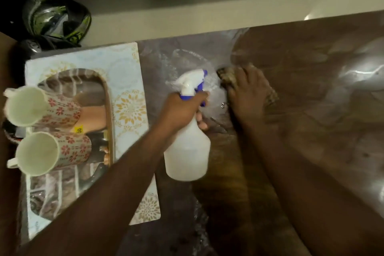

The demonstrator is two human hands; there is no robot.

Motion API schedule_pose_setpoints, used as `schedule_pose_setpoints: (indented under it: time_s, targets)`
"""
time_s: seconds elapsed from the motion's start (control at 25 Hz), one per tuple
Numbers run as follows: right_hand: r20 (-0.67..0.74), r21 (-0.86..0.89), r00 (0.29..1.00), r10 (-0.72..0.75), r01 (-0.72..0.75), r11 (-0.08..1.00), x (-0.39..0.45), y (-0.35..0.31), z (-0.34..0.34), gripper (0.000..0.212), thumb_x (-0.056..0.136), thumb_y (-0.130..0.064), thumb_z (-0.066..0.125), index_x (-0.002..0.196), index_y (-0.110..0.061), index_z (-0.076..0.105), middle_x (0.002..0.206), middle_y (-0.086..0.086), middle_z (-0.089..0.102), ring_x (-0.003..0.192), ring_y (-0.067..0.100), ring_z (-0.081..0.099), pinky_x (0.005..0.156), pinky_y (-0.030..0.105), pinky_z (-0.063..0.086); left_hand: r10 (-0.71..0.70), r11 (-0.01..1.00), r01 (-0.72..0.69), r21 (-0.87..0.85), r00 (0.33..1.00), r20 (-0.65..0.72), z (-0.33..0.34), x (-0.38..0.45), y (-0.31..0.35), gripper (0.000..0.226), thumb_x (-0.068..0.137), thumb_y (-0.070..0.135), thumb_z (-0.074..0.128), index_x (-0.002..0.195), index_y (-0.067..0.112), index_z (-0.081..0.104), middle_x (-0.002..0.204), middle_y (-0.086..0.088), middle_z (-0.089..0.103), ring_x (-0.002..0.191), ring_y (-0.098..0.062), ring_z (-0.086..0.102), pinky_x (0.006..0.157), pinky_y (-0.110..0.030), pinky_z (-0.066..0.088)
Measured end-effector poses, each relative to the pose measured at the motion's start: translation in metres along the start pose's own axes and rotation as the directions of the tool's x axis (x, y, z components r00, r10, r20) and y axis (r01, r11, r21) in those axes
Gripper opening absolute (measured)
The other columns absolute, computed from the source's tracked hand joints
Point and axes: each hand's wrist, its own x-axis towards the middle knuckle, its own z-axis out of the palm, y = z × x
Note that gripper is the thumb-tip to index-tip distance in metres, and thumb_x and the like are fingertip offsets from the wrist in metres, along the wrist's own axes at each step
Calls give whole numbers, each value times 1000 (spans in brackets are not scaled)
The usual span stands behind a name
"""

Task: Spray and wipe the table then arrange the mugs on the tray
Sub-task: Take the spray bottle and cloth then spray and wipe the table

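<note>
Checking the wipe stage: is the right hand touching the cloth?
Touching. The head view shows the right hand lying flat on the cloth, fingers spread over it, pressing it to the table; cloth edges show around the hand.

1. The scene is dimly and warmly lit; the upper left corner is lost in near-black.
2. Strong white glare is thrown on the glossy table (311,110) at the right, as from a lamp overhead.
3. The right hand (247,91) is smeared by motion blur, and the cloth (225,75) under it is softened.
4. Straight edges are bent toward the frame borders by the wide lens.
5. Fine detail is lost throughout to soft, compressed rendering.
</note>
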Motion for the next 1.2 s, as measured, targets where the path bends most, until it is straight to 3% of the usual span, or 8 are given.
schedule_pose_setpoints:
  time_s: [0.12, 0.24, 0.44, 0.64, 0.84, 1.04, 1.12, 1.2]
  targets:
    - [127, 83, 975, -184, 174, 981, -12, -48, 22, 56, 94, -34, 44, 145, -16, 32, 152, 12, 30, 141, 32, 23, 114, 45, 12, 7, 999, -5, 52, 999, -40, 9, 21, 6, 26, 89, 26, 61, 68, 11, 60, 44, -5, 56, 41, -21, 61, 47, -27, 54]
    - [71, 106, 921, -383, 375, 921, -28, 6, 16, 52, 88, -31, 52, 138, -17, 45, 144, 10, 45, 134, 32, 38, 108, 48, 28, -23, 997, 25, 67, 999, -26, 16, 31, 20, 26, 90, 29, 62, 75, 8, 63, 43, -2, 56, 41, -20, 61, 47, -25, 52]
    - [-64, 68, 997, 49, -45, 997, 75, 9, 3, 50, 88, -38, 41, 133, -18, 47, 140, 10, 46, 130, 34, 37, 104, 45, 26, -55, 998, 54, 40, 998, 38, 11, 45, 40, 35, 91, 30, 62, 100, -3, 68, 45, -3, 55, 43, -23, 61, 52, -29, 53]
    - [34, 104, 868, -496, 490, 865, 66, 14, 19, 47, 91, -41, 43, 133, -21, 50, 139, 5, 49, 131, 28, 39, 106, 48, 30, -80, 997, 80, -7, 997, -7, 13, 54, 41, 35, 91, 31, 62, 104, -1, 69, 46, -4, 56, 45, -22, 61, 50, -27, 55]
    - [-38, 154, 999, 0, 6, 988, 142, 10, 2, 48, 88, -45, 48, 132, -26, 49, 141, 0, 48, 133, 27, 35, 106, 44, 24, -54, 997, 54, -47, 998, -14, 6, 62, 45, 32, 91, 28, 64, 100, -2, 70, 43, -3, 53, 44, -21, 56, 45, -23, 51]
    - [31, 144, 849, -527, 518, 843, 78, -32, 33, 48, 90, -43, 45, 133, -23, 50, 141, 0, 49, 134, 27, 37, 106, 43, 24, -69, 997, 72, 39, 995, -75, -2, 58, 25, 28, 91, 31, 61, 93, 6, 72, 44, -3, 57, 41, -19, 61, 46, -25, 54]
    - [2, 133, 882, -470, 466, 875, 87, -9, 23, 52, 88, -51, 40, 133, -27, 49, 140, -2, 50, 132, 25, 38, 106, 44, 27, -54, 998, 57, 32, 994, -94, -10, 54, 27, 25, 90, 28, 61, 88, 5, 71, 43, -3, 56, 42, -19, 61, 48, -26, 55]
    - [-13, 139, 981, -193, 193, 971, 109, -29, 19, 52, 87, -51, 43, 133, -27, 49, 139, -1, 49, 132, 26, 37, 106, 45, 27, 17, 1000, -17, 2, 985, -172, -26, 52, 26, 18, 87, 20, 60, 76, 7, 65, 42, -3, 53, 42, -21, 59, 50, -31, 55]
